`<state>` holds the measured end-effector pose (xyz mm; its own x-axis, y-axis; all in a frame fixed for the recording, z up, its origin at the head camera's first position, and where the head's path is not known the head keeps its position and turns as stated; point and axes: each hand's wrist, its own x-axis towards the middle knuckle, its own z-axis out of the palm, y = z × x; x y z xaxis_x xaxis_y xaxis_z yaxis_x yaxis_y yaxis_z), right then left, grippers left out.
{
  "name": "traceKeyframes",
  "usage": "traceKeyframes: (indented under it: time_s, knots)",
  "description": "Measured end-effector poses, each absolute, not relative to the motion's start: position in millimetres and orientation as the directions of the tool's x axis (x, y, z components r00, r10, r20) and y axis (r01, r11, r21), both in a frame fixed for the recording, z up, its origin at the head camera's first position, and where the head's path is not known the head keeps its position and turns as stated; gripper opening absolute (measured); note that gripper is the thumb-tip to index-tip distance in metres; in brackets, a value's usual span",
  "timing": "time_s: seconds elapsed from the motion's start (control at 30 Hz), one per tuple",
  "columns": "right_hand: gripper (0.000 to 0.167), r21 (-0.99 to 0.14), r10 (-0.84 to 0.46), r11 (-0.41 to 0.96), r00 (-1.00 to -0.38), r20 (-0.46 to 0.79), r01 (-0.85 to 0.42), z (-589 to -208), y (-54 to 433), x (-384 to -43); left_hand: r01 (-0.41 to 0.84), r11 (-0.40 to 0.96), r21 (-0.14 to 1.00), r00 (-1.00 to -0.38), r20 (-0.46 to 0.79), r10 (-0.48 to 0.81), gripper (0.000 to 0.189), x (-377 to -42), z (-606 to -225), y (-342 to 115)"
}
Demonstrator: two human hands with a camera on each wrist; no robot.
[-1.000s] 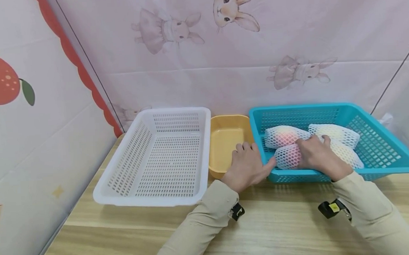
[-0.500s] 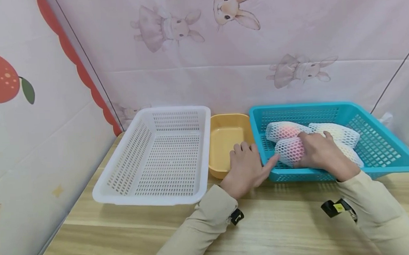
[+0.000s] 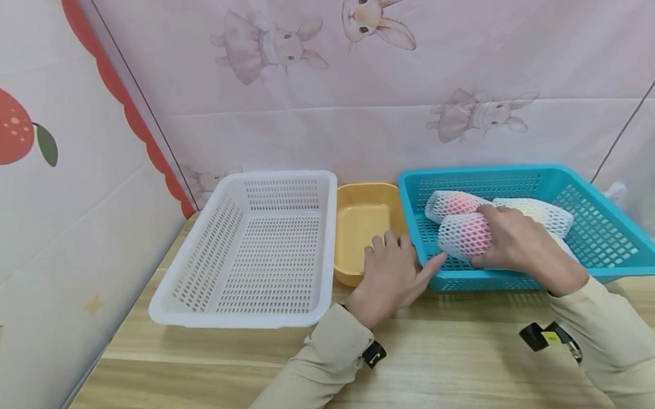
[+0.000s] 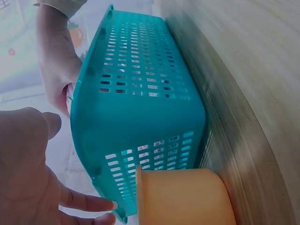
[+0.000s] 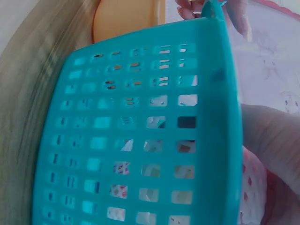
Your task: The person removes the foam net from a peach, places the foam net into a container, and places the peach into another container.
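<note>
The right hand point(image 3: 518, 245) is clamped on a pink item in white foam netting point(image 3: 465, 235), thumb on the near side and fingers over the top; this netted item is inside the blue basket point(image 3: 496, 171), near its front corner beside the yellow container point(image 3: 364, 227), and in the right wrist view part of it shows past the basket's rim; whether its underside touches the basket floor I cannot tell; the left hand point(image 3: 388, 275) holds nothing, its fingers extended and the thumb spread well apart from them; the fingers lie over the yellow container's near side, and the thumb points across the blue basket's edge toward the gripped item; I cannot tell whether this hand touches the rim; just behind the gripped item lies a second netted item with a reddish middle point(image 3: 452, 202); beside the right hand lies a pale yellow netted item point(image 3: 542, 214), and another pale netted item point(image 3: 565, 246) is mostly hidden by that hand; the yellow container sits between the blue basket and a white basket point(image 3: 264, 268), all on a wood-grain table point(image 3: 203, 374)
</note>
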<state>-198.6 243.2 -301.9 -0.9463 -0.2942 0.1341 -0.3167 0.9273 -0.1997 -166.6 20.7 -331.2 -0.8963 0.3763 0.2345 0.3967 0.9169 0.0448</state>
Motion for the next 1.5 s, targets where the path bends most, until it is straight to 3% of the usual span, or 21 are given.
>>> traceKeyframes:
  time_s: [0.57,1.0,1.2,1.5]
  knots:
    - [0.085,-0.254,-0.333,0.883,-0.908,0.253,-0.395,-287,235,-176,0.447,0.894,0.042,-0.851,0.329,0.410,0.061,-149,-322,6]
    - [0.084,-0.264,-0.348,0.861,-0.883,0.315,-0.434,-277,228,-159,0.455,0.858,0.238,-0.889,0.172,0.423,0.073,-142,-319,-7]
    - [0.089,-0.295,-0.396,0.814,-0.850,0.348,-0.501,-274,221,-147,0.474,0.840,0.265,-0.880,0.164,0.445,0.077,-134,-317,-15]
    - [0.091,-0.321,-0.451,0.759,-0.813,0.368,-0.566,-277,207,-123,0.517,0.833,0.195,-0.854,0.178,0.489,0.078,-119,-317,-28]
